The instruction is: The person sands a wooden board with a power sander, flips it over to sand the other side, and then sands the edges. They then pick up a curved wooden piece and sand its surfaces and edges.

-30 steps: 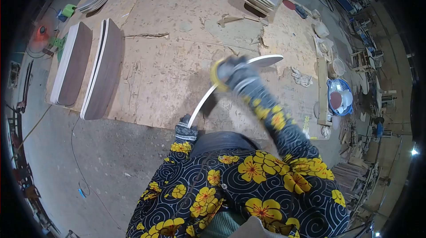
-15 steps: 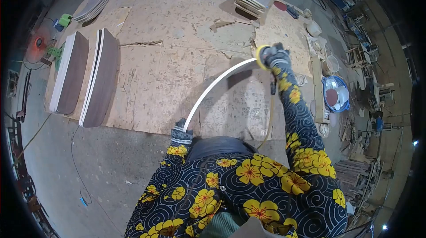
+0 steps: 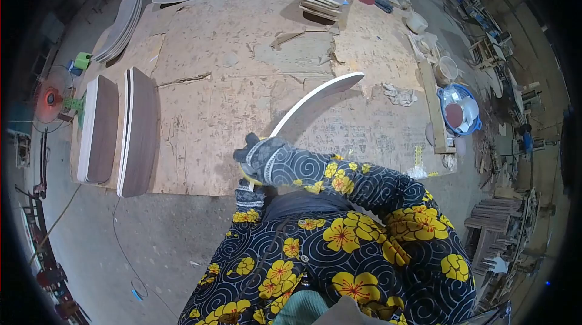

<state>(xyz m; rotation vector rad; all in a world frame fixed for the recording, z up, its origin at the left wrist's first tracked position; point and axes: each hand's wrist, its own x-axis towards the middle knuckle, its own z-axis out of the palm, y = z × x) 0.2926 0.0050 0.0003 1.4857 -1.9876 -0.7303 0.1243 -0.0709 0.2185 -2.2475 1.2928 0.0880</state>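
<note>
Our left hand [image 3: 248, 196] is at the near end of a curved board [image 3: 321, 92], its grip hidden from us; our right hand [image 3: 259, 156] clasps a yellow-rimmed tool [image 3: 247, 178] there. Over the table [image 3: 212, 119], the board's long axis arcs from near left, its tip pointing far right.

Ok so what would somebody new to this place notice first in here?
Probably the bold yellow flowers on the dark jacket, filling the bottom centre. Next, mid-picture, the slim curved panel arching over the worktable, with the gloved right hand close above the left hand at its near end. Then the reddish fan at far left.
</note>
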